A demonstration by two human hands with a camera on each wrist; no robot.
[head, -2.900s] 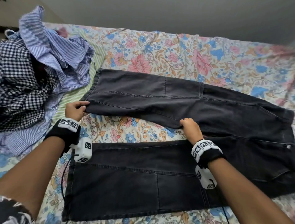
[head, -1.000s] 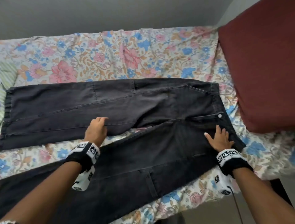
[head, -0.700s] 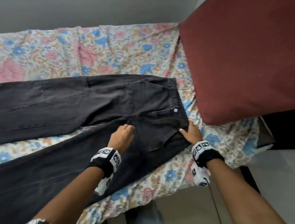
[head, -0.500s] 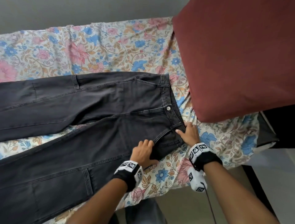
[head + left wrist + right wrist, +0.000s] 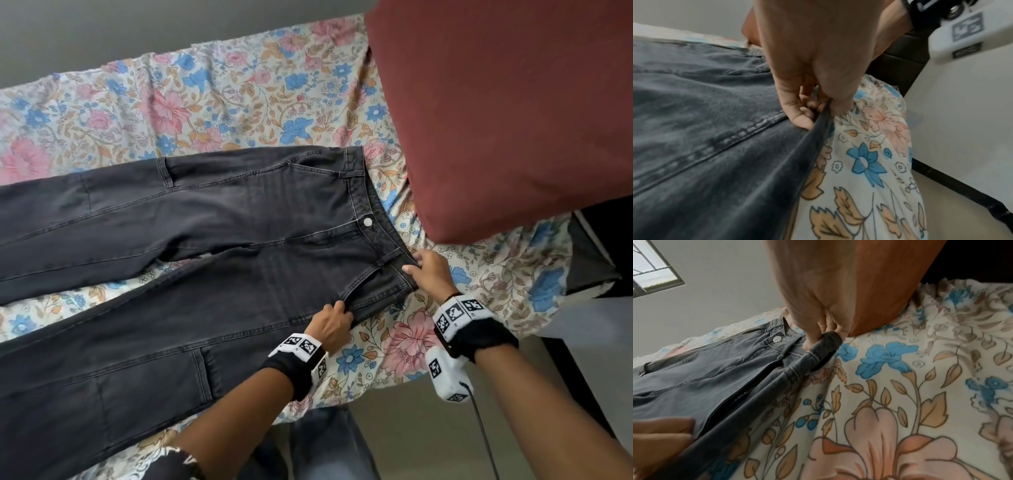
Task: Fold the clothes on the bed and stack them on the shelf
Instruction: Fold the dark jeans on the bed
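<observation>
Jeans (image 5: 219,246), dark grey, lie flat on my flowered bedsheet (image 5: 239,96). My left hand (image 5: 330,325) has its fingers curled, pinching the near side edge of the jeans at the hip, thumb under the fabric (the left wrist view shows the edge lifted slightly). My right hand (image 5: 428,274) grips the near end of the waistband, fingers folded round it. The jeans run lengthwise left to right, waistband at the right beside a dark red pillow (image 5: 496,113), legs stretching away left and spread apart.
</observation>
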